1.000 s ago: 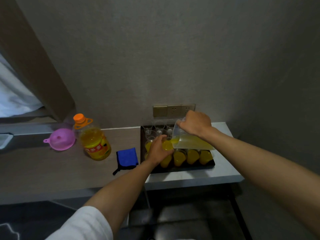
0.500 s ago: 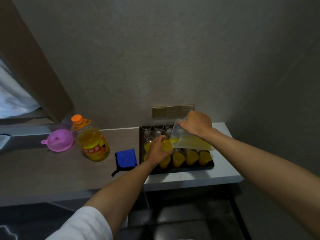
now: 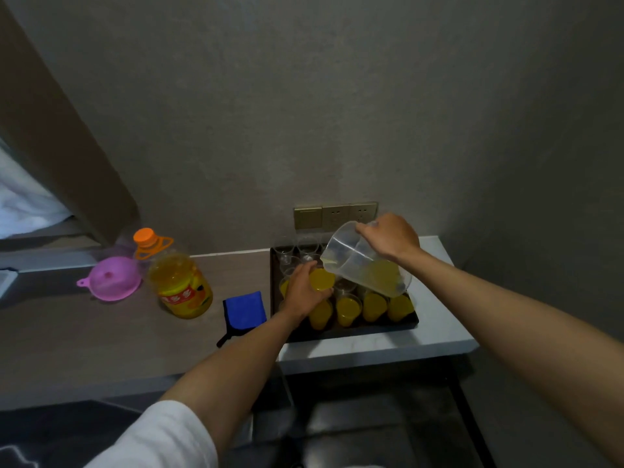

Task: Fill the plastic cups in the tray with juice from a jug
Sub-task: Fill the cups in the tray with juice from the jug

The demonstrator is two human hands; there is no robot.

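Observation:
A dark tray (image 3: 351, 332) on the white counter end holds several plastic cups. The front row (image 3: 373, 306) is full of yellow juice; the back cups (image 3: 287, 253) are clear and empty. My left hand (image 3: 301, 292) grips a juice-filled cup (image 3: 322, 278) lifted above the tray's left side. My right hand (image 3: 391, 236) holds a clear plastic jug (image 3: 363, 263) by its handle, tilted with its spout over that cup. Yellow juice lies in the jug's lower end.
Left of the tray lie a folded blue cloth (image 3: 244, 310), a juice bottle with an orange cap (image 3: 180, 285) and a pink funnel (image 3: 113, 278). Wall sockets (image 3: 336, 214) sit behind the tray. The counter edge runs close in front.
The jug has tipped back a little, its spout higher and its mouth more open to view. The held cup looks fuller. My left hand has stayed in place.

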